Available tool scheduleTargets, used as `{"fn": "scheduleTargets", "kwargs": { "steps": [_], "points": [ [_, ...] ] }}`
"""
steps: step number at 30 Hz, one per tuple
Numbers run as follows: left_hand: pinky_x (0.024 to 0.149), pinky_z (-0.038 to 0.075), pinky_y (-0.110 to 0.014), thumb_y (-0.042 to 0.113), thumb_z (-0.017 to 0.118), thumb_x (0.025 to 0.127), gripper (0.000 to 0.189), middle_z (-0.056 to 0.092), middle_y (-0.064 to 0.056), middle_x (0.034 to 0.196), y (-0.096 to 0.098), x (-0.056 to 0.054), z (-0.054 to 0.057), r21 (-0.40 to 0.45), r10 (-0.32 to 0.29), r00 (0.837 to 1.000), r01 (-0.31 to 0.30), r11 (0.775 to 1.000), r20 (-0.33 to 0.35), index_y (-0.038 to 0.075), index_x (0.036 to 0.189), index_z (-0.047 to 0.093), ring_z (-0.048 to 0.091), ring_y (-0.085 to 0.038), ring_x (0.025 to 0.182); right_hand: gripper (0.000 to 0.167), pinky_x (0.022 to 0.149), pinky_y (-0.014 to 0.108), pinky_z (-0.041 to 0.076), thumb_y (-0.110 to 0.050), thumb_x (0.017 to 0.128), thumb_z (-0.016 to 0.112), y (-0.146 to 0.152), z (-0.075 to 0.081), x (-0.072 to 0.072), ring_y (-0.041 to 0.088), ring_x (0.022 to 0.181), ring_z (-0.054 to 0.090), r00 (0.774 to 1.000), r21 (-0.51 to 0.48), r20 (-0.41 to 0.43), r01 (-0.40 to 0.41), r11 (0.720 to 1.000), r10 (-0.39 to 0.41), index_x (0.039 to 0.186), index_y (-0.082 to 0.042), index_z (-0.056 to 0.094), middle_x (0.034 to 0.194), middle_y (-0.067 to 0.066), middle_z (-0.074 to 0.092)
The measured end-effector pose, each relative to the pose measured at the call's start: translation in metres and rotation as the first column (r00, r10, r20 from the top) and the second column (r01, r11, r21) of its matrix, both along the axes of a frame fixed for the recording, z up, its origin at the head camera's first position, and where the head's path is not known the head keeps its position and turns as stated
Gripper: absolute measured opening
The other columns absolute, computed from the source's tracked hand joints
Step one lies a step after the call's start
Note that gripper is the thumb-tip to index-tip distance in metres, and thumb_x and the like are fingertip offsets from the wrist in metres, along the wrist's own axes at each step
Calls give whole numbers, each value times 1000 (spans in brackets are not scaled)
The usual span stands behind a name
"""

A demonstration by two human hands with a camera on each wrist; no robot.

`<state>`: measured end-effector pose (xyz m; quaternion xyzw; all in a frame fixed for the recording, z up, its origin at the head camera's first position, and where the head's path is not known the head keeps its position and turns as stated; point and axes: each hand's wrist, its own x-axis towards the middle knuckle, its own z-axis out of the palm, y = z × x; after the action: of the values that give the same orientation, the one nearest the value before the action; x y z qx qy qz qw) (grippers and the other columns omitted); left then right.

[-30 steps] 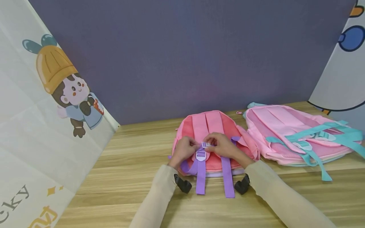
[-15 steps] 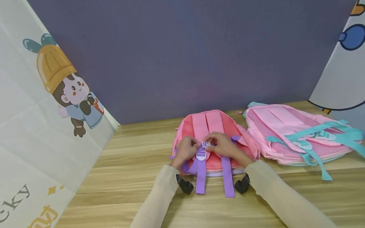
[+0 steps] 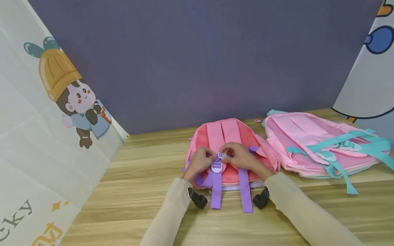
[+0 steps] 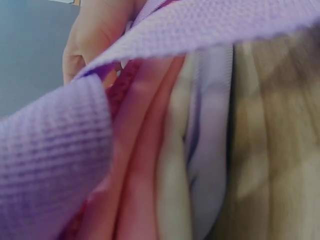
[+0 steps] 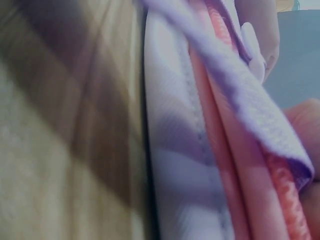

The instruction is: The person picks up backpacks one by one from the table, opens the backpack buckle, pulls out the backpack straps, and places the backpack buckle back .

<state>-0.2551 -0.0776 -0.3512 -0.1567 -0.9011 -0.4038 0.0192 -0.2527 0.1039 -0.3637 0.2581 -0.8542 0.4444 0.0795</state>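
In the head view, a small pink backpack [image 3: 232, 128] lies with its shoulder straps facing up. My left hand [image 3: 199, 160] pinches a purple strap close to a white buckle. From the other side my right hand [image 3: 240, 157] pinches that small white chest buckle [image 3: 220, 155]. Just below it sits a larger white strap adjuster [image 3: 217, 167], with a purple webbing strap [image 3: 216, 194] hanging down from it. A second purple strap end [image 3: 245, 194] hangs to its right. Purple webbing [image 4: 55, 150] crosses close to the left wrist camera and partly covers the fingers.
Right of the pink backpack, touching it, lies a lighter pink backpack [image 3: 295, 126] with turquoise straps [image 3: 341, 141]. Both rest on a wooden tabletop [image 3: 147, 164]. A dark panel [image 3: 197, 61] stands behind, and printed white sheets [image 3: 37, 150] flank the sides.
Both hands stay almost in place at the chest buckle. The left hand has shifted only very slightly; the backpacks and hanging straps keep their positions.
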Motion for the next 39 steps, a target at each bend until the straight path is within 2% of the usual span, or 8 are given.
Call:
{"fn": "scheduleTargets", "kwargs": {
  "steps": [7, 9, 12, 15, 29, 33, 36, 39],
  "points": [
    [39, 36, -17, 8, 59, 91, 17, 55, 1, 61, -1, -1, 1, 93, -84, 989, 73, 993, 124, -5, 93, 69, 43, -4, 39, 16, 73, 29, 45, -2, 80, 72, 1, -1, -2, 15, 79, 54, 1000, -17, 21, -20, 1000, 20, 95, -5, 69, 84, 5, 63],
    [42, 39, -18, 9, 58, 92, 17, 51, 3, 57, -1, 0, 1, 83, -88, 987, 78, 994, 132, -5, 93, 69, 43, -4, 38, 16, 73, 29, 45, -2, 80, 72, 2, -1, -2, 15, 78, 55, 999, -30, 22, -32, 999, 33, 96, -4, 69, 84, 6, 63],
    [74, 46, -26, 11, 58, 93, 18, 49, 6, 52, 0, 2, 2, 41, -57, 993, 53, 998, 108, -2, 93, 70, 43, -3, 36, 17, 73, 28, 46, -3, 80, 72, 2, -2, -1, 14, 79, 55, 999, -36, 22, -40, 999, 41, 97, -4, 69, 84, 6, 64],
    [98, 33, -46, 13, 59, 92, 17, 49, 7, 51, 3, 4, 2, 6, -11, 997, 11, 1000, 70, 0, 92, 72, 43, -3, 36, 18, 74, 28, 46, -4, 81, 72, 3, -3, -2, 14, 79, 55, 999, -28, 28, -34, 999, 35, 98, -5, 69, 85, 5, 64],
    [96, 24, -56, 9, 61, 88, 13, 67, -6, 67, 7, 3, -3, -10, 53, 998, -53, 999, -45, 3, 86, 73, 46, -5, 42, 18, 72, 28, 47, -6, 80, 74, 2, -3, -2, 13, 77, 57, 1000, -6, 25, -14, 1000, 14, 97, -3, 71, 83, 6, 66],
    [80, 42, -31, 9, 60, 90, 15, 57, 1, 58, 3, 2, -1, 40, -8, 999, 6, 999, 37, -1, 90, 71, 43, -3, 36, 17, 71, 27, 46, -5, 79, 74, 1, -3, -3, 13, 76, 56, 1000, -26, 18, -11, 1000, 11, 96, -5, 70, 82, 5, 65],
    [44, 38, -17, 9, 59, 90, 17, 49, 4, 53, 0, 2, 2, 88, -70, 990, 59, 994, 124, -5, 91, 69, 41, -3, 35, 17, 72, 28, 46, -5, 79, 74, 1, -3, -2, 13, 76, 56, 1000, -35, 19, -11, 999, 12, 96, -6, 69, 82, 4, 65],
    [39, 34, -17, 11, 60, 90, 18, 47, 4, 51, -3, 3, 5, 81, -93, 981, 80, 994, 169, -5, 91, 68, 42, -3, 37, 16, 72, 29, 46, -5, 80, 74, 1, -3, -2, 14, 77, 56, 1000, -37, 25, -14, 999, 15, 95, -7, 69, 82, 3, 65]
  ]
}}
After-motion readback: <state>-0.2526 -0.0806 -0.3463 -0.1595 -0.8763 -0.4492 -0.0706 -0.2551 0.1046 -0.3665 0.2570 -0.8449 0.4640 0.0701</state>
